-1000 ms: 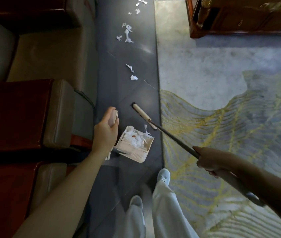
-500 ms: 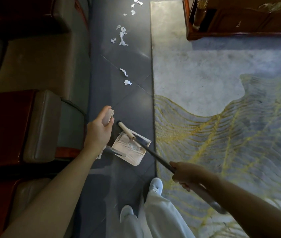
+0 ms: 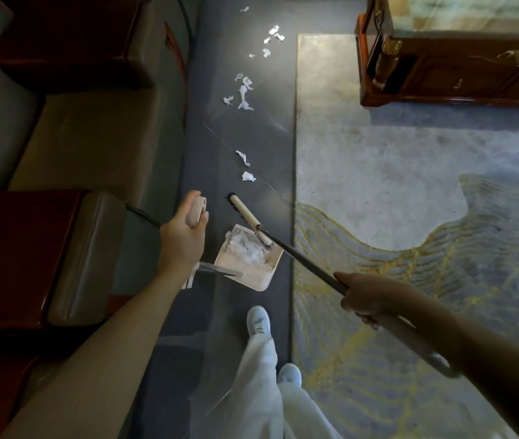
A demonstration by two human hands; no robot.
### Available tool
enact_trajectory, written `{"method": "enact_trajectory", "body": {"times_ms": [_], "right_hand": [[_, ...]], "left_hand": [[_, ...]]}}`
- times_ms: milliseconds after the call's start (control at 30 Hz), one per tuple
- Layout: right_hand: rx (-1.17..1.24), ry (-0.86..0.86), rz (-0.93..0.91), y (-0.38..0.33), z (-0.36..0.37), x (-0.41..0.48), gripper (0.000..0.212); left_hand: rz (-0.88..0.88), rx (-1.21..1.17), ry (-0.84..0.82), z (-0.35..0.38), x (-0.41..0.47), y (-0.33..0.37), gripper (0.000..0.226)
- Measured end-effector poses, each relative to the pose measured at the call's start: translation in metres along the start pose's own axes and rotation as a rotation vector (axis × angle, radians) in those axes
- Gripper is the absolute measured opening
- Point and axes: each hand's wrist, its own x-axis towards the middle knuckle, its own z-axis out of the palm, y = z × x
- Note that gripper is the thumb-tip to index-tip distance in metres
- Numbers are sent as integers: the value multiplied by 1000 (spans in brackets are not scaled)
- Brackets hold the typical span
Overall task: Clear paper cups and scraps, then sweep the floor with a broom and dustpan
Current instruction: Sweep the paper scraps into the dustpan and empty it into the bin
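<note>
The broom [image 3: 247, 217] is pushed back out, its head now reaching past the dustpan [image 3: 251, 274] lip instead of lying over it, and the white scraps [image 3: 245, 248] heaped inside show again.

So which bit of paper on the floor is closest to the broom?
The flat white scrap just beyond the broom tip. A curled scrap lies right past it, and the other clusters sit farther up the floor.
</note>
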Motion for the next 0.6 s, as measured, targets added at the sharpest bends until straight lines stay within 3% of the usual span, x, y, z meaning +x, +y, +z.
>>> {"method": "enact_trajectory", "body": {"times_ms": [300, 600], "right_hand": [[29, 43, -25, -68, -119, 54, 60], [-89, 40, -55, -128, -240, 124, 42]], "left_hand": [[-54, -3, 40, 26, 115, 29, 36], [-124, 45, -1, 59, 223, 54, 40]]}}
